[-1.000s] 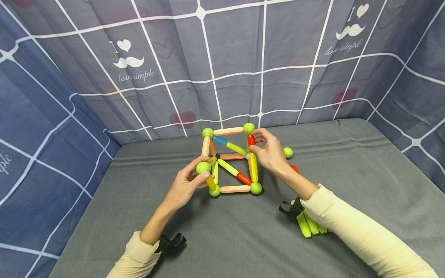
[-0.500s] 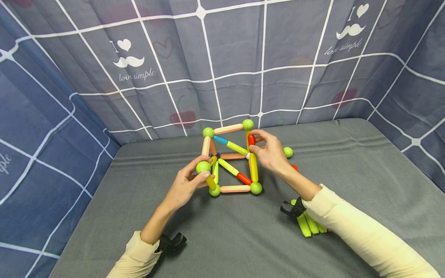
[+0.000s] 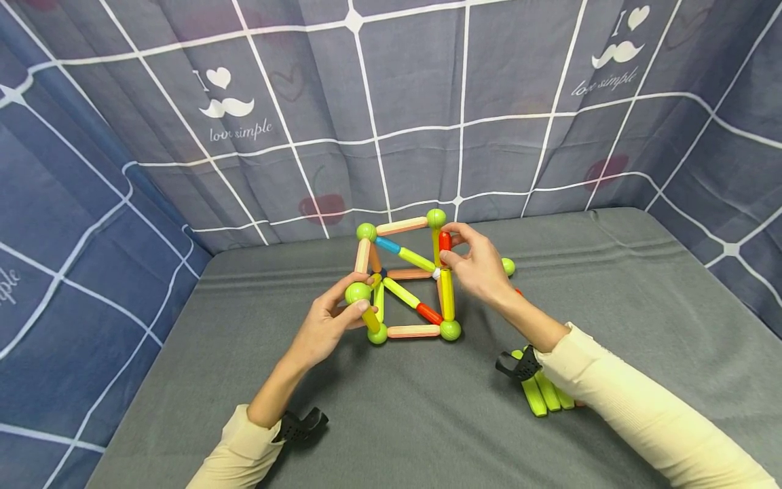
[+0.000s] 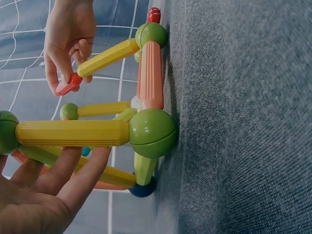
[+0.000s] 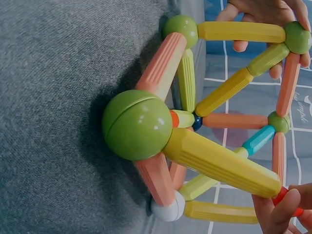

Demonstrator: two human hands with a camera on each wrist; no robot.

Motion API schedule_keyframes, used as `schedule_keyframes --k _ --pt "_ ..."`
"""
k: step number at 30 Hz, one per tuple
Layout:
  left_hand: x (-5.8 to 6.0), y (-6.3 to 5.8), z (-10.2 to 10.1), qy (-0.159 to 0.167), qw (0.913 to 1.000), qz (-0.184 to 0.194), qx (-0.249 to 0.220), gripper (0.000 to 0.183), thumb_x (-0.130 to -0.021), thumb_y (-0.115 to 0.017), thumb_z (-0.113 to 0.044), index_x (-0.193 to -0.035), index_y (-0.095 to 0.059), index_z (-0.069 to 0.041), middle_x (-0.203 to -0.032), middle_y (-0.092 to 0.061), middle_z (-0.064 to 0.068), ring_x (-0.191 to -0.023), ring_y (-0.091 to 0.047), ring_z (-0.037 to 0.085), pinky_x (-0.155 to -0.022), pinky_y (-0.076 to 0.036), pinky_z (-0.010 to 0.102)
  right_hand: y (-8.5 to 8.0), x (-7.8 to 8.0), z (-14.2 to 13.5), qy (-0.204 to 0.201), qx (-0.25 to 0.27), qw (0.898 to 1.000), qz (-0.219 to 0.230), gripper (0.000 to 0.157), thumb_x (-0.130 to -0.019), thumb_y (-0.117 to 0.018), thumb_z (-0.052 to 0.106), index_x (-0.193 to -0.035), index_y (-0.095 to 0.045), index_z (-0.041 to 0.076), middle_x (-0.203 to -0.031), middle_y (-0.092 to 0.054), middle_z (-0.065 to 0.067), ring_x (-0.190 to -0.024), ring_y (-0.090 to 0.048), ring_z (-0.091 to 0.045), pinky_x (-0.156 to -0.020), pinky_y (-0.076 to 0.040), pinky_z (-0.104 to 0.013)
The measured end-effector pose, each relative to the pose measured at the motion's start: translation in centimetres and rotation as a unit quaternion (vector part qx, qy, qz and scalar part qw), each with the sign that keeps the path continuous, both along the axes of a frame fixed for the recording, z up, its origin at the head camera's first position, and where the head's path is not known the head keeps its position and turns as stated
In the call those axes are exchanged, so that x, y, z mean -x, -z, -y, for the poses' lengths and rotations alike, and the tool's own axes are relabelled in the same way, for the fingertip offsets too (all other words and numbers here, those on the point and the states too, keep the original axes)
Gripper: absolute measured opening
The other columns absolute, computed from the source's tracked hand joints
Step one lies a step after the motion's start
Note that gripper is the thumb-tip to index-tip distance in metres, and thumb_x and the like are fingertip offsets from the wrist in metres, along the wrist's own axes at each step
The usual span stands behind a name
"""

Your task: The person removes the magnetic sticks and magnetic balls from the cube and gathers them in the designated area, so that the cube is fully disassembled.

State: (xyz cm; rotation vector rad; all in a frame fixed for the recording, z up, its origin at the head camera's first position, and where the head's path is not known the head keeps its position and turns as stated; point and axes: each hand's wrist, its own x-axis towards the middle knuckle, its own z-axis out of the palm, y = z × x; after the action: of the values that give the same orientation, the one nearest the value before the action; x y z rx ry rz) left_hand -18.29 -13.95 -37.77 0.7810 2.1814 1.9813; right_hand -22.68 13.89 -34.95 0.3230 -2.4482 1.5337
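Holding with the left hand [image 3: 330, 322], fingers narrow around it, a smooth green ball [image 3: 358, 293] at the top of a yellow stick [image 4: 73, 132]. Pinching with the right hand [image 3: 479, 265], between fingers and thumb, a short red stick [image 3: 445, 246], in touch with the upper end of a grooved yellow stick [image 5: 222, 163]. Between both hands, standing on the counter [image 3: 403, 421], an open, box-like frame [image 3: 401, 294] of balls and peach, yellow and light green bars, with slanting bars inside. Glossy and plastic-looking, with long grooves on many bars and a thin seam on some balls. At the far side of the base, a dark blue ball [image 5: 197, 122] and a white ball [image 5: 168, 207]. Underneath, grey woven cloth.

Just beyond the right hand, a loose green ball [image 3: 508, 267], partly hidden by it. Nearer, side by side, light green sticks [image 3: 544, 394], covered partly by the right sleeve [image 3: 641, 407] and the black wrist mount [image 3: 519, 365]. Behind, a wrinkled blue-grey hanging cloth [image 3: 403, 81] with white lines and printed words. In the head view, part of the frame's left side blocked by the left hand.
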Motion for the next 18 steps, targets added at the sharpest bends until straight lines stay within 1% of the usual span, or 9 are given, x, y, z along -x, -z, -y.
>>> schedule_keyframes --k 3,5,8,9,11,15,16,18 --pt "0.04 0.04 0.00 0.001 1.0000 0.000 0.000 0.042 -0.100 -0.057 -0.006 -0.141 -0.046 -0.001 -0.145 -0.041 0.028 -0.111 -0.058 0.048 -0.083 -0.055 0.042 -0.04 -0.14 -0.21 -0.004 0.002 1.000 0.009 0.036 -0.091 -0.065 0.002 -0.126 -0.059 0.006 -0.101 -0.062 -0.012 -0.055 -0.057 -0.019 -0.048 -0.039 -0.026" --pt "0.04 0.05 0.01 0.000 1.0000 -0.001 0.000 0.042 -0.100 -0.057 -0.007 -0.141 -0.047 -0.003 -0.145 -0.041 0.028 -0.111 -0.058 0.048 -0.083 -0.055 0.042 -0.02 -0.22 -0.35 -0.010 0.007 1.000 0.012 0.036 -0.091 -0.065 0.001 -0.126 -0.059 0.005 -0.101 -0.061 -0.014 -0.061 -0.063 -0.021 -0.051 -0.042 -0.026" --pt "0.05 0.09 0.04 0.001 1.0000 -0.001 -0.004 0.041 -0.100 -0.057 -0.007 -0.140 -0.048 -0.005 -0.144 -0.042 0.027 -0.109 -0.060 0.047 -0.084 -0.055 0.042 0.17 -0.26 -0.62 -0.017 0.014 1.000 0.009 0.036 -0.091 -0.065 -0.001 -0.125 -0.059 0.003 -0.101 -0.061 -0.015 -0.068 -0.066 -0.025 -0.054 -0.043 -0.026" --pt "0.06 0.11 0.04 0.002 1.0000 0.000 -0.006 0.041 -0.101 -0.057 -0.006 -0.140 -0.048 -0.005 -0.144 -0.042 0.027 -0.109 -0.059 0.047 -0.084 -0.054 0.042 0.26 -0.28 -0.70 -0.021 0.017 1.000 0.008 0.036 -0.091 -0.065 -0.002 -0.126 -0.059 0.002 -0.101 -0.061 -0.016 -0.067 -0.066 -0.027 -0.052 -0.043 -0.026" --pt "0.05 0.12 0.05 0.005 0.9999 0.001 -0.011 0.041 -0.101 -0.057 -0.006 -0.141 -0.048 -0.005 -0.144 -0.042 0.028 -0.109 -0.059 0.048 -0.084 -0.054 0.043 0.35 -0.38 -0.84 -0.022 0.017 1.000 0.010 0.036 -0.092 -0.064 -0.001 -0.127 -0.058 0.002 -0.102 -0.061 -0.016 -0.064 -0.064 -0.025 -0.050 -0.044 -0.026" --pt "-0.01 0.05 0.06 0.010 0.9998 0.002 -0.019 0.042 -0.101 -0.057 -0.007 -0.141 -0.047 -0.004 -0.145 -0.040 0.029 -0.108 -0.059 0.050 -0.084 -0.054 0.044 0.32 -0.63 -0.96 -0.014 0.012 1.000 0.019 0.036 -0.095 -0.061 0.002 -0.130 -0.057 0.006 -0.107 -0.059 -0.014 -0.055 -0.059 -0.021 -0.044 -0.046 -0.028" --pt "-0.02 0.04 0.07 0.010 0.9998 0.001 -0.019 0.043 -0.101 -0.058 -0.007 -0.142 -0.046 -0.004 -0.145 -0.040 0.029 -0.109 -0.059 0.050 -0.084 -0.054 0.044 0.32 -0.66 -0.97 -0.011 0.010 1.000 0.022 0.036 -0.096 -0.061 0.002 -0.131 -0.056 0.007 -0.109 -0.058 -0.013 -0.056 -0.060 -0.019 -0.044 -0.048 -0.029" --pt "-0.04 0.03 0.08 0.009 0.9998 0.002 -0.018 0.042 -0.101 -0.057 -0.007 -0.141 -0.046 -0.004 -0.145 -0.040 0.029 -0.109 -0.059 0.050 -0.084 -0.054 0.044 0.33 -0.69 -0.99 -0.007 0.008 1.000 0.023 0.035 -0.096 -0.061 0.002 -0.131 -0.056 0.008 -0.110 -0.057 -0.013 -0.055 -0.060 -0.020 -0.044 -0.049 -0.030"
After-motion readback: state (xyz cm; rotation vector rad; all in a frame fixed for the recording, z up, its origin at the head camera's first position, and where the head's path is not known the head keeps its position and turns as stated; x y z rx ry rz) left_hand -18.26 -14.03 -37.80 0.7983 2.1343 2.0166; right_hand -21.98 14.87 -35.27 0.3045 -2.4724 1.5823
